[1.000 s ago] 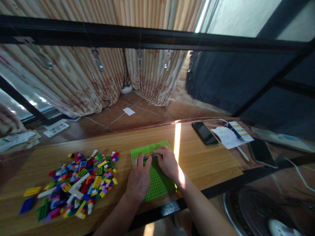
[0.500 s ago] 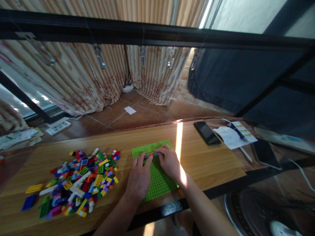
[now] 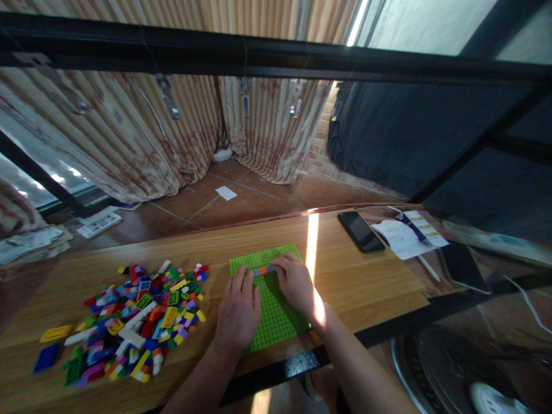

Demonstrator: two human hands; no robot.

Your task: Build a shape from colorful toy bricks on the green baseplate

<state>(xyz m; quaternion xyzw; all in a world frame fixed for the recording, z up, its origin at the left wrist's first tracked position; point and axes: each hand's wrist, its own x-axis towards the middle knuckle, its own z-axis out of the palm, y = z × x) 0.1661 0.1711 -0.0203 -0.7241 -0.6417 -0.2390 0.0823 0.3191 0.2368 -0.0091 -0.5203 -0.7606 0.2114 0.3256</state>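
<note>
On the wood-grain tabletop lies a heap of multicoloured plastic bricks; then the left hand, thumb spread from its fingers. A narrow grey-and-orange brick row crosses the green studded plastic baseplate's far part. The right hand touches the row's right end; whether pinching, I cannot tell.

- Board: bright green, dotted with studs
- Brick strip: grey and orange
- Brick pile: red, yellow, blue, green, white
- Bench: brown wood grain
</note>
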